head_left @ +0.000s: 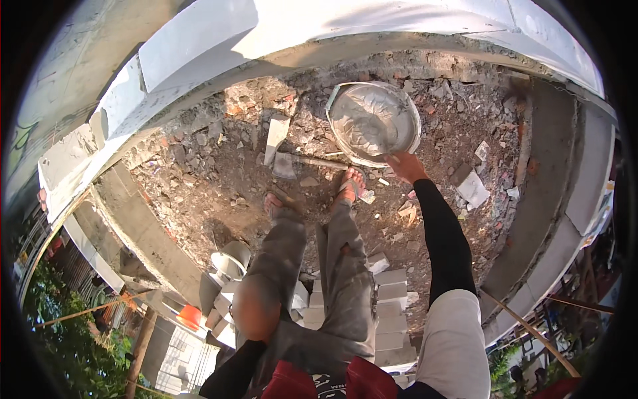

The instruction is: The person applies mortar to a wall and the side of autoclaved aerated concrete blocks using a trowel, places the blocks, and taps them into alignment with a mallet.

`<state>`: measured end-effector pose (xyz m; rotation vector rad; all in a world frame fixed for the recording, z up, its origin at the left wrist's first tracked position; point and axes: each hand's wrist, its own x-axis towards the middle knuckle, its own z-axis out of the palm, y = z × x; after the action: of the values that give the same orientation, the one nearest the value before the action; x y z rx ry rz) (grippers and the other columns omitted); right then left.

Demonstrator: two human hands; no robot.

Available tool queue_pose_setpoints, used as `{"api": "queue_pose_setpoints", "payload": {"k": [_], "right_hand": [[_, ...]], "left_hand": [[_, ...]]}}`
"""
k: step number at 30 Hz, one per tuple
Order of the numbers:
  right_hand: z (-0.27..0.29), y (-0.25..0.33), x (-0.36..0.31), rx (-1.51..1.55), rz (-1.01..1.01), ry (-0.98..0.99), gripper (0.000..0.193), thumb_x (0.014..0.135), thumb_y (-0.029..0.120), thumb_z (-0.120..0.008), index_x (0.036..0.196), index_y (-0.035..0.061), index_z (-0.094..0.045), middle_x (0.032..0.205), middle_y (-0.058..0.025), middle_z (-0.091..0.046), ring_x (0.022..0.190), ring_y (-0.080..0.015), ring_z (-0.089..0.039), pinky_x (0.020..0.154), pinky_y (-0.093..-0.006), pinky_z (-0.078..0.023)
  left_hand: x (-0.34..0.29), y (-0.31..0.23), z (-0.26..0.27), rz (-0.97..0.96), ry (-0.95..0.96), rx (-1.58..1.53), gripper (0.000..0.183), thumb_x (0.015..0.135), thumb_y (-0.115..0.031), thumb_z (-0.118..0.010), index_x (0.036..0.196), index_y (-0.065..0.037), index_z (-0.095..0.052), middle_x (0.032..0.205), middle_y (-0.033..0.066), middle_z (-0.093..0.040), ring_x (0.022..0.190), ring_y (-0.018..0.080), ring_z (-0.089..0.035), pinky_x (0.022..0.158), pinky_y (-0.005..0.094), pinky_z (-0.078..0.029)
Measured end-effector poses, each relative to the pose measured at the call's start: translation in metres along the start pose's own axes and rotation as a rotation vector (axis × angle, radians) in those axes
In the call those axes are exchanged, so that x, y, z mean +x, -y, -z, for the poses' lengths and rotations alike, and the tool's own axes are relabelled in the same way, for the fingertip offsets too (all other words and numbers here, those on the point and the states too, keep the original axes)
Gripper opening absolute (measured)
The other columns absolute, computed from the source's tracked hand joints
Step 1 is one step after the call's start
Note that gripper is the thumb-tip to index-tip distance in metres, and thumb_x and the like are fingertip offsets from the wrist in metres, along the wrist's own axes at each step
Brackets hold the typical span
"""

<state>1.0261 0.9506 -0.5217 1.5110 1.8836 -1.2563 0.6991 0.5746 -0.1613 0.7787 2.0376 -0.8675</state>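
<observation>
Forward-left of the nearer, bare right hand (405, 166), whose fingers grip its near rim, lies a round, pale-rimmed basin (417, 126) of grey mix (372, 123); the blurred left hand's (256, 312) fingers cannot be read.

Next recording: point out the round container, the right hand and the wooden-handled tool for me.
Round container (417, 133): head view, on the right side of its rim.
Right hand (405, 167): head view, on its back.
Wooden-handled tool (318, 161): head view, on its handle.
</observation>
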Motion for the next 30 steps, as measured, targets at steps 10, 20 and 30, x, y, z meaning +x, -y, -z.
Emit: {"api": "queue_pose_setpoints", "payload": {"k": [10,20,30], "right_hand": [[0.026,0.038,-0.086,0.465,0.06,-0.04,0.064,0.099,0.06,-0.06,0.113,-0.0015,-0.07,0.082,-0.0122,-0.067,0.077,-0.0221,-0.066,0.072,-0.0416,-0.053],[0.129,0.251,-0.18,0.487,0.149,-0.041,0.045,0.1,0.047,-0.067,0.106,0.0025,-0.069,0.071,-0.0024,-0.057,0.066,-0.0112,-0.048,0.062,-0.0324,-0.045],[0.133,0.571,-0.125,-0.315,0.609,-0.53,0.037,0.098,0.039,-0.066,0.123,0.0125,-0.068,0.079,-0.0141,-0.069,0.073,-0.0322,-0.069,0.071,-0.048,-0.053]], "left_hand": [[-0.002,0.026,0.046,-0.052,-0.05,-0.121,0.115,0.078,-0.067,-0.077,0.163,-0.009,-0.025,0.163,0.0292,-0.031,0.15,0.0517,-0.03,0.117,0.0644,-0.03],[0.065,0.126,0.015,0.174,-0.042,-0.241,0.132,0.065,-0.076,-0.081,0.164,-0.014,-0.02,0.159,0.0298,-0.036,0.138,0.0514,-0.047,0.105,0.07,-0.038],[0.142,0.197,0.067,0.058,-0.109,-0.318,0.119,0.068,-0.062,-0.085,0.162,-0.018,-0.027,0.158,0.0213,-0.041,0.131,0.0452,-0.055,0.1,0.0641,-0.043]]}}
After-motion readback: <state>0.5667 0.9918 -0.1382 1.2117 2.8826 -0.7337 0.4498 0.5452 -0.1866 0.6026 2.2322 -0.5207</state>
